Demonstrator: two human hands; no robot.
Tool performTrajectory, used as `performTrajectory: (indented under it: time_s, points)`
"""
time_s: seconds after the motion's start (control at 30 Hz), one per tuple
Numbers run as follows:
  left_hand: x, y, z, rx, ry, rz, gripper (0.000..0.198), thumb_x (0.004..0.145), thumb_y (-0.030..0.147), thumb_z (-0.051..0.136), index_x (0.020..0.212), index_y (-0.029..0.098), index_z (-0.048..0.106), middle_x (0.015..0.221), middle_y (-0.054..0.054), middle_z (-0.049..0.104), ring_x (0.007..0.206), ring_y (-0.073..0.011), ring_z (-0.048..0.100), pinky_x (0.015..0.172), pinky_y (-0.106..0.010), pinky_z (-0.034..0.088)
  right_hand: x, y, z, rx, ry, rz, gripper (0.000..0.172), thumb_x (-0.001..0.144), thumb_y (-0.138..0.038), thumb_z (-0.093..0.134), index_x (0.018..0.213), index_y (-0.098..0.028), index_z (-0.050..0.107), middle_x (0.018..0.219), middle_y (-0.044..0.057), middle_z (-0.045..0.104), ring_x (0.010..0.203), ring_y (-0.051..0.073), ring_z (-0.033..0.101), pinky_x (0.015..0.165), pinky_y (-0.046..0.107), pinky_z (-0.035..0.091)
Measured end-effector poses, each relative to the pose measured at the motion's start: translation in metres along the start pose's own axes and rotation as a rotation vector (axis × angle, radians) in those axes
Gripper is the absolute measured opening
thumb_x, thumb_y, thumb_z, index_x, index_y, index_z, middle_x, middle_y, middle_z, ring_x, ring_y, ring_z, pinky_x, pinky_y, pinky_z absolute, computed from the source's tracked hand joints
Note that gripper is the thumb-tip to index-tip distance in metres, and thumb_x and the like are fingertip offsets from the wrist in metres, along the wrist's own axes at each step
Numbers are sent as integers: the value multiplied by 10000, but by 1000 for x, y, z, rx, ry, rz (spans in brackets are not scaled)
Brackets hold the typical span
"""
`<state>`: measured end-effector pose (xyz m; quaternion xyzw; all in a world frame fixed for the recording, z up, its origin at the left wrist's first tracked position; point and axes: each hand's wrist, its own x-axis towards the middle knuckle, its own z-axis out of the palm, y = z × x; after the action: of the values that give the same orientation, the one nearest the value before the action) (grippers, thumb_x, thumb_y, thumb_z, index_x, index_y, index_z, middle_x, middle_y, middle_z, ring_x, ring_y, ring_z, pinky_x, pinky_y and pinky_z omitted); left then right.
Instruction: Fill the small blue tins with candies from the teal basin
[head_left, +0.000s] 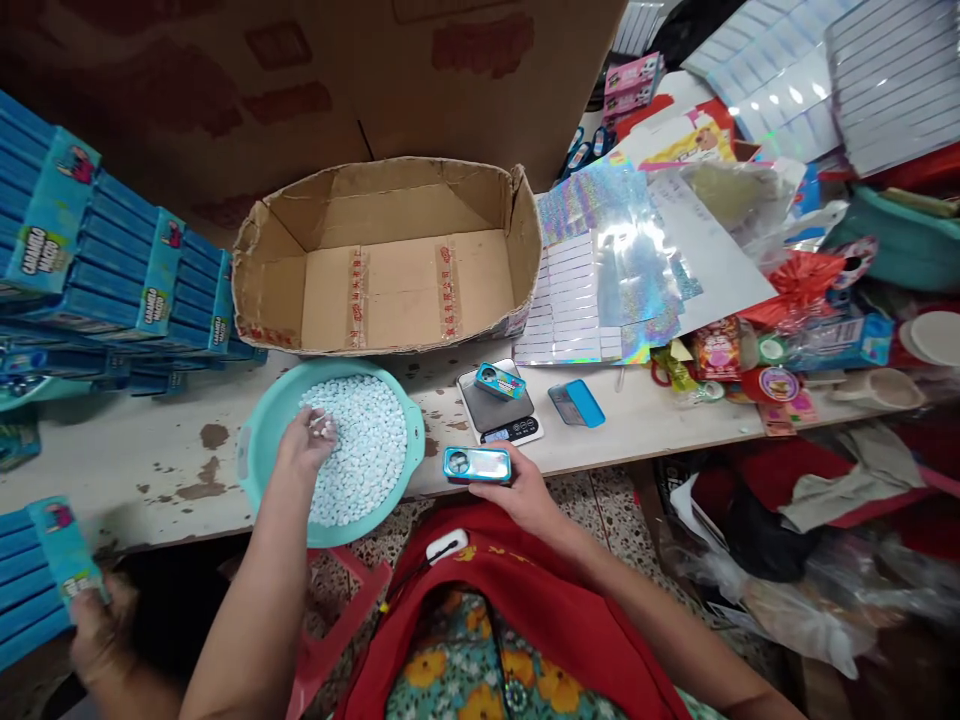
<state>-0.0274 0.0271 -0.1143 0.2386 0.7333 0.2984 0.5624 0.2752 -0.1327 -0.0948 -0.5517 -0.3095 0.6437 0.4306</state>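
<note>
- My left fingers, half curled, hold a few white pellets (367, 450) — my left hand (307, 438) is inside the basin (253, 435), more pellets around it.
- My right hand (529, 492) pinches the blue tin (486, 464) by its right end.
- Some right fingers hide behind that tin; the scale's (481, 414) digits, just beyond, blur.

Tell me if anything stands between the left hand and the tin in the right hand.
Yes: the basin's right rim stands between the left hand and the blue tin in the right hand. Past that rim, nothing visible blocks the way; the scale sits farther back.
</note>
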Motion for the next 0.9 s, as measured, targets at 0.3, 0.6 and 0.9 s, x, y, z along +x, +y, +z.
performTrajectory:
  time_s: [0.3,0.6,0.9]
  points:
    - [-57,43,99,224,-468,164,248,691,341,694,775,139,576,570,13,508,387,-27,298,379,-165,135,-1,1,-34,31,109,-5,454,628,-324,790,1002,-217,557,958,20,675,876,189,653,836,339,520]
    - [-65,49,218,886,-564,682,247,701,332,667,911,205,645,620,37,537,587,-119,466,579,-233,315,-12,11,-74,44,237,2,459,658,-335,780,1031,-219,539,1030,48,671,950,223,647,892,380,502]
    - [-68,57,220,1046,-582,820,206,730,137,530,893,182,647,835,-14,641,731,-137,544,678,-248,395,-14,18,-86,78,283,-6,449,652,-315,785,1023,-227,547,1008,33,680,929,217,653,893,371,498]
